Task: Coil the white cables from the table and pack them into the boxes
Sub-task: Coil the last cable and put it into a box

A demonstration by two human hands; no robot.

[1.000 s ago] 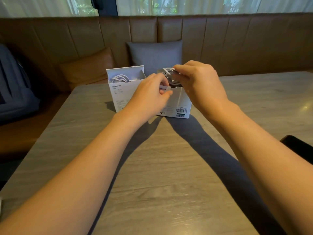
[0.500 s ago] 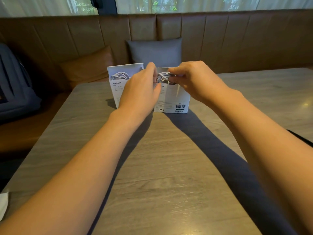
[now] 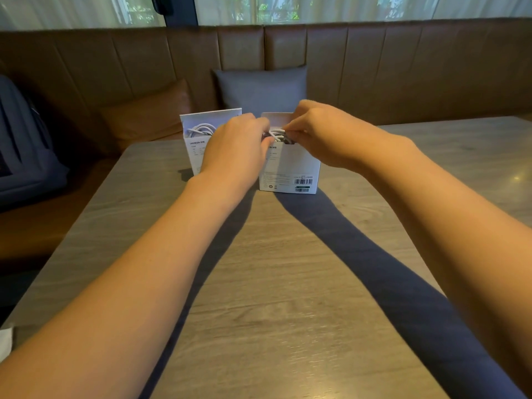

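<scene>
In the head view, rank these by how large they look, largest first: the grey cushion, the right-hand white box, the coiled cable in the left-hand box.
1. grey cushion
2. right-hand white box, partly covered by hands
3. coiled cable in the left-hand box

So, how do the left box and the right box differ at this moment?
The left box stands free, its coiled cable already inside, while the right box has both hands at its open top. The left hand and right hand hold the right box's cable at the opening, not fully in. A barcode shows on the right box only. Both are white, upright and open-topped.
</scene>
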